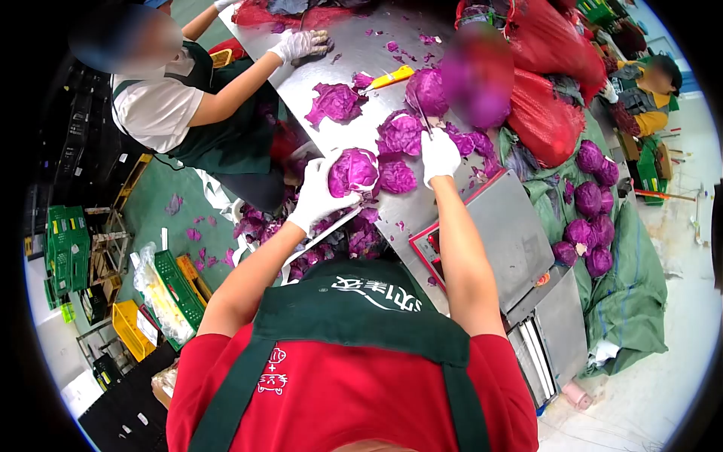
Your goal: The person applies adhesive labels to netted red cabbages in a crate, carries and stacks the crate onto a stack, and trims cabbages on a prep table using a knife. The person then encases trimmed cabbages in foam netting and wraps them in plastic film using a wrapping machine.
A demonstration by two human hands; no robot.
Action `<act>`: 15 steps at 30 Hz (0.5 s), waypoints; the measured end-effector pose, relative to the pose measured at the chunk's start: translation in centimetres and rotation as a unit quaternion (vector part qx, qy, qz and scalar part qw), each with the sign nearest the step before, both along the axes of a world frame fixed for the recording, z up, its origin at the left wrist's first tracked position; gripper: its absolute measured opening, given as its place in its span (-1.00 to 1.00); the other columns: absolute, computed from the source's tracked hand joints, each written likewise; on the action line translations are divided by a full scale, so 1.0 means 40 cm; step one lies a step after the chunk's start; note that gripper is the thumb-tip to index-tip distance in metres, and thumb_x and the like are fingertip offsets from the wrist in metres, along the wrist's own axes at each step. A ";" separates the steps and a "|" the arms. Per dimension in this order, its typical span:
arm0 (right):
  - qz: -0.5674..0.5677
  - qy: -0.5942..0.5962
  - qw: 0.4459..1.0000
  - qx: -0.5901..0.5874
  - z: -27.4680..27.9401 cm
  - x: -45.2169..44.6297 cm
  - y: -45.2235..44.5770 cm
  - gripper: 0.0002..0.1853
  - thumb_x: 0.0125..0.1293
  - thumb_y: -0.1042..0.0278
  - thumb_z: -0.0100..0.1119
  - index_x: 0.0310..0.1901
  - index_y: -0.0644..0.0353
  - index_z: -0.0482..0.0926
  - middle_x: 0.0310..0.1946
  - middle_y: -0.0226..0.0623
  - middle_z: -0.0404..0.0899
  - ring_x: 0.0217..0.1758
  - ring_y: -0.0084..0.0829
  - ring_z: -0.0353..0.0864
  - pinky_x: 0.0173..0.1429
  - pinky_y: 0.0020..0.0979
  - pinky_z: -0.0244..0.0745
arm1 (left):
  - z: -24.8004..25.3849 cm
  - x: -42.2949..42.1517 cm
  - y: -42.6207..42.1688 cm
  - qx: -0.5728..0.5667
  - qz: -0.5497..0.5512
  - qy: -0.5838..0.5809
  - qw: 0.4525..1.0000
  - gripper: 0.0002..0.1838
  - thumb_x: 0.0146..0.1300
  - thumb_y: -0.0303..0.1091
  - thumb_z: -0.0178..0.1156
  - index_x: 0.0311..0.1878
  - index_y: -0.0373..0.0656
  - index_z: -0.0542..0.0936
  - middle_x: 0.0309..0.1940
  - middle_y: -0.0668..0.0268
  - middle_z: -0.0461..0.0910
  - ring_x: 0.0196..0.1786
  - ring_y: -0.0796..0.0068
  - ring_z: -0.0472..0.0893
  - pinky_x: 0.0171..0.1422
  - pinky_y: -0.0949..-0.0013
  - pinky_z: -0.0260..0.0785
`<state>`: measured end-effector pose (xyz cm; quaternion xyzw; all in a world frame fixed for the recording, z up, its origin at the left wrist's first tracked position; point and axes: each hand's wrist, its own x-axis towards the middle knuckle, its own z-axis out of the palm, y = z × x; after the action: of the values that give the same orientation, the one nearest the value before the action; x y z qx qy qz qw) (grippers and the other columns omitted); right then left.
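My white-gloved left hand (324, 192) is wrapped round a red cabbage (352, 170) at the near edge of the metal table (301, 90). My white-gloved right hand (439, 156) grips a knife (424, 113), its thin blade pointing away from me beside another red cabbage (428, 92). Between my hands lie loose purple cabbage leaves (400, 132). Farther off, a yellow-handled knife (392, 77) rests on the metal next to a peeled leaf clump (335, 103). Below my left hand, many cabbage leaves (361, 237) are heaped under the table edge.
A co-worker's gloved hand (301, 46) rests on the table at the far left. Red mesh sacks (546, 117) stand at the right. Several whole cabbages (589, 199) lie on green sheeting (633, 279). A metal-topped unit (504, 241) is beside my right arm; crates (68, 237) stand left.
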<state>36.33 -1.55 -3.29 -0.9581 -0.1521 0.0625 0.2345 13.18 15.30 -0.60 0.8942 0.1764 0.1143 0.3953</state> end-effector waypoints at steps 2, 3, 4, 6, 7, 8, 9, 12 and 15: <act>0.013 -0.037 0.999 0.025 0.070 -0.054 -0.008 -0.57 0.38 -0.03 0.00 0.18 -0.05 0.51 -0.09 -0.11 0.61 -0.06 -0.07 0.62 0.03 -0.13 0.49 | -0.033 0.004 -0.029 0.004 0.061 -0.024 0.998 0.04 -0.23 0.06 0.51 0.35 -0.01 0.24 0.10 -0.14 0.28 0.21 -0.12 0.31 0.37 0.00 0.22; 0.014 -0.058 0.997 0.052 0.124 -0.097 -0.006 -0.55 0.39 -0.01 0.00 0.25 -0.09 0.46 -0.08 -0.11 0.61 -0.08 -0.07 0.62 0.03 -0.15 0.50 | -0.028 0.019 -0.053 0.045 0.079 -0.044 0.995 0.02 -0.21 0.03 0.50 0.32 -0.09 0.20 0.15 -0.13 0.24 0.25 -0.13 0.26 0.39 -0.02 0.18; 0.035 -0.055 0.997 0.040 0.144 -0.129 -0.012 -0.53 0.41 0.03 -0.01 0.32 -0.15 0.39 -0.12 -0.14 0.62 -0.11 -0.09 0.64 0.00 -0.16 0.51 | -0.038 0.033 -0.071 0.043 0.099 -0.087 0.990 0.00 -0.20 -0.01 0.50 0.30 -0.14 0.20 0.17 -0.12 0.22 0.28 -0.12 0.24 0.40 -0.01 0.16; 0.050 0.058 0.981 0.181 0.093 -0.191 -0.039 -0.64 0.44 0.10 -0.05 0.20 -0.13 0.52 -0.32 -0.24 0.66 -0.28 -0.35 0.67 -0.03 -0.28 0.52 | -0.058 0.054 -0.088 -0.005 0.115 -0.152 0.982 -0.02 -0.18 -0.09 0.49 0.27 -0.26 0.19 0.22 -0.10 0.18 0.33 -0.09 0.21 0.43 0.03 0.12; 0.070 0.122 0.974 0.178 0.095 -0.222 -0.049 -0.67 0.45 0.13 -0.08 0.13 -0.10 0.57 -0.35 -0.28 0.66 -0.31 -0.43 0.65 -0.04 -0.35 0.52 | -0.058 0.057 -0.088 -0.016 0.115 -0.133 0.984 -0.02 -0.16 -0.14 0.52 0.29 -0.25 0.18 0.22 0.04 0.17 0.34 0.13 0.24 0.47 0.18 0.11; 0.083 0.176 0.969 0.155 0.097 -0.251 -0.060 -0.63 0.44 0.04 -0.12 0.19 -0.15 0.50 -0.11 -0.16 0.67 -0.10 -0.08 0.66 0.07 -0.16 0.50 | -0.058 0.056 -0.087 -0.025 0.118 -0.116 0.986 -0.01 -0.15 -0.13 0.52 0.29 -0.28 0.18 0.21 0.05 0.18 0.33 0.15 0.25 0.46 0.19 0.12; 0.076 0.176 0.969 0.158 0.085 -0.280 -0.054 -0.59 0.44 0.01 -0.13 0.24 -0.16 0.46 -0.12 -0.10 0.66 -0.10 -0.05 0.65 0.06 -0.13 0.50 | -0.052 0.059 -0.084 -0.033 0.120 -0.100 0.987 0.00 -0.15 -0.12 0.52 0.29 -0.31 0.18 0.20 0.05 0.19 0.32 0.16 0.26 0.46 0.20 0.13; 0.073 0.183 0.962 0.188 0.063 -0.320 -0.025 -0.52 0.44 -0.03 -0.14 0.36 -0.23 0.34 -0.32 0.02 0.64 -0.24 0.04 0.64 -0.08 -0.06 0.48 | -0.033 0.070 -0.079 -0.089 0.121 -0.102 0.983 0.00 -0.16 -0.10 0.55 0.28 -0.35 0.21 0.17 0.00 0.27 0.27 0.16 0.34 0.40 0.18 0.20; 0.079 0.203 0.955 0.201 0.071 -0.315 0.002 -0.46 0.44 -0.06 -0.14 0.41 -0.21 0.26 -0.46 0.08 0.60 -0.35 0.12 0.61 -0.19 -0.01 0.44 | -0.023 0.083 -0.075 -0.168 0.115 -0.133 0.970 -0.03 -0.16 -0.12 0.56 0.26 -0.37 0.26 0.14 -0.01 0.35 0.21 0.20 0.44 0.33 0.18 0.31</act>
<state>23.71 -1.48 -0.43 -0.8429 -0.1857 0.2425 0.4429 16.50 12.31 -1.53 0.7652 0.2407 0.2454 0.5443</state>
